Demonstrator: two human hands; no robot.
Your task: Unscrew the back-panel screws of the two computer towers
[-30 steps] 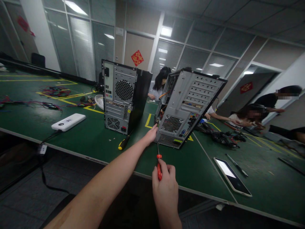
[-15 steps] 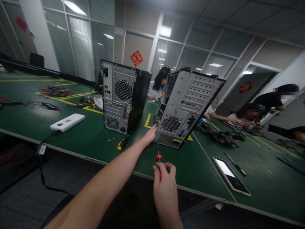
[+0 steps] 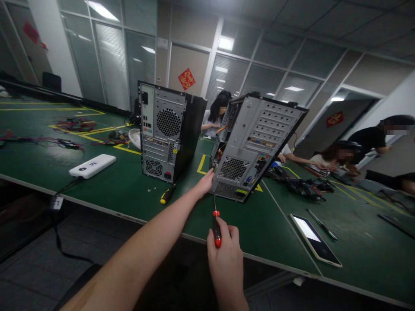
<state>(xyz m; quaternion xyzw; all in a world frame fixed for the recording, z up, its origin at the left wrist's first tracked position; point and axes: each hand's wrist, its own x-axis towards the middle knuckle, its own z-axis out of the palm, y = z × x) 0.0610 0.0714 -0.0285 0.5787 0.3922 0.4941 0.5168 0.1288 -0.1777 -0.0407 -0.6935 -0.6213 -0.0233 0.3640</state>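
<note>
Right hand (image 3: 226,255): fingers closed around the red screwdriver (image 3: 217,230), handle by the table's (image 3: 259,229) front edge. Tip is at the right case's (image 3: 231,144) lower left corner; contact too small to tell. Probable risk: off-axis push slips the tip, scratches metal or chews a screw head. Left hand (image 3: 205,183) is at that same corner, fingertips partly hidden, can't tell how firm the hold is; a slip could jab it.

Right case stands back from the front edge and looks leaning right; can't tell tipped from lens. If tipped, a weak brace could let it drop. Left case (image 3: 162,129) is just beside, left. Nearer the front edge: yellow screwdriver (image 3: 167,194), loose screws (image 3: 149,190); a forearm sweep could knock them off. Phone (image 3: 316,239), toward the front edge at right, probably safe.
</note>
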